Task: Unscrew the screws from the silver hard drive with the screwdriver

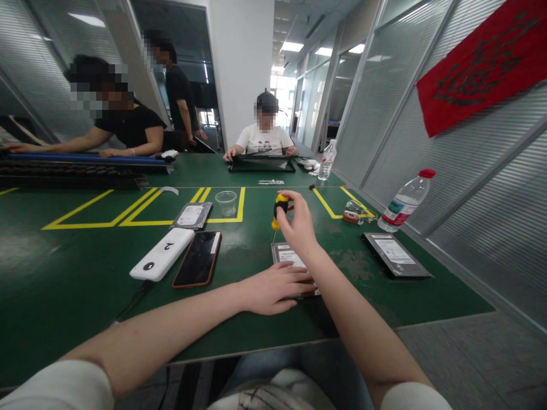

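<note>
A hard drive (287,254) with a white label lies on the green table in front of me, partly hidden under my hands. Across its near part my left hand (277,287) rests flat with the fingers stretched out. My right hand (296,224) is closed around the yellow and black handle of a screwdriver (281,212). The screwdriver stands nearly upright, its thin shaft pointing down to the far left corner of the drive. Whether the tip sits in a screw is too small to tell.
Left of the drive lie a phone (197,259), a white power bank (161,255), another hard drive (192,215) and a clear plastic cup (226,203). To the right are a third hard drive (395,255), a water bottle (408,200) and a small orange-brown object (351,217). Several people are beyond.
</note>
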Motion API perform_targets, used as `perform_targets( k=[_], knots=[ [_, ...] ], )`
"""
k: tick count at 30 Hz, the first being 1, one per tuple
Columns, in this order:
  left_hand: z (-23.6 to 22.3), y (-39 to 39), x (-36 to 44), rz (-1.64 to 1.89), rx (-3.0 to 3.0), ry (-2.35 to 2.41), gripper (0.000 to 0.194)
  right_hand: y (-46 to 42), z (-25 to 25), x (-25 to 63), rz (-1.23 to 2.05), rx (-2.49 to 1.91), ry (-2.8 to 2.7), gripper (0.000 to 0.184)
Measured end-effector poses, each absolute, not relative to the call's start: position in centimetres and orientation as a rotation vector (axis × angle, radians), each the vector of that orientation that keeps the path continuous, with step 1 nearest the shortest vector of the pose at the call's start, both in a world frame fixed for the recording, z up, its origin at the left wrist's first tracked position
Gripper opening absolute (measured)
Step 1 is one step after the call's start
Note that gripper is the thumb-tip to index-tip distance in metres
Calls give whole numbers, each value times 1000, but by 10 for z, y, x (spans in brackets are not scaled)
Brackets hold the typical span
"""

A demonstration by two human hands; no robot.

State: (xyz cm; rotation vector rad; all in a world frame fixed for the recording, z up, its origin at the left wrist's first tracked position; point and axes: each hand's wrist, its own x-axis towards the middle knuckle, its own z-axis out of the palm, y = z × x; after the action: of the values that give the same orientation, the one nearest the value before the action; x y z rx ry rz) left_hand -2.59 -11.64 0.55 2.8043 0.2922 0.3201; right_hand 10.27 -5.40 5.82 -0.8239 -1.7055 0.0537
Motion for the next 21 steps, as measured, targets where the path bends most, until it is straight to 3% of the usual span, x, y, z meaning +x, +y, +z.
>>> perform_targets(
  k=[21],
  knots=[
    [6,-117,-25,319,2811,276,55,-51,58,102,21,-877,-1663,27]
  ],
)
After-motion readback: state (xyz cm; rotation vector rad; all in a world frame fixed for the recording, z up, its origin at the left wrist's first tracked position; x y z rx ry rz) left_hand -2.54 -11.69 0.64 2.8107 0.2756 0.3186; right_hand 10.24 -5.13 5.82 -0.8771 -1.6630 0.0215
